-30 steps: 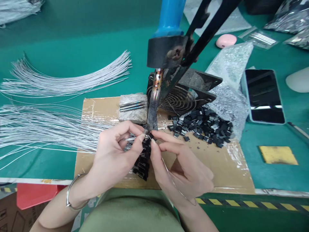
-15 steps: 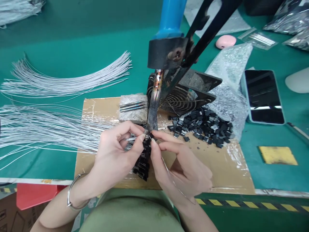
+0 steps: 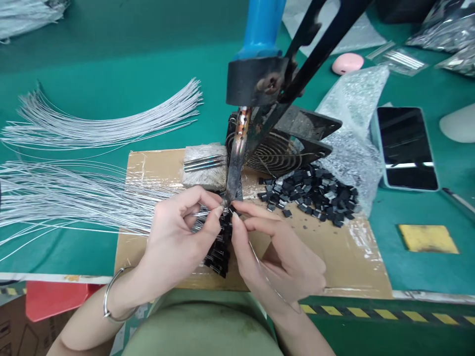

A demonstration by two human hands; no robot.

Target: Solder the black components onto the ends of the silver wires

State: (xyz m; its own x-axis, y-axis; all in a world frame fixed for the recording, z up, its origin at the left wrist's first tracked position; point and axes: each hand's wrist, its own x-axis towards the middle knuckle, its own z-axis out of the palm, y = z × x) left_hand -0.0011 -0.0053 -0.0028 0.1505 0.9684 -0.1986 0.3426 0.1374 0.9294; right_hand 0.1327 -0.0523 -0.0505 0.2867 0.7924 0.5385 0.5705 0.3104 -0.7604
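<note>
Just under the soldering iron's metal tip [image 3: 235, 170], my two hands nearly meet. My left hand [image 3: 181, 232] pinches the end of a white wire from the bundle [image 3: 92, 198] lying to its left. My right hand [image 3: 278, 252] pinches a thin silvery wire [image 3: 267, 281] that curves back over the palm toward the wrist. Between and below the fingertips lies a row of small black parts [image 3: 218, 254] with wires attached. What exactly touches at the tip is too small to tell.
A fan [image 3: 278, 153] stands behind the tip. Right of it are loose black pieces [image 3: 315, 195], bubble wrap [image 3: 349, 128], a phone [image 3: 406, 148] and a yellow sponge [image 3: 428, 239]. Another wire bundle [image 3: 111, 128] lies back left, near a wrapped block [image 3: 204, 180] on the cardboard [image 3: 334, 262].
</note>
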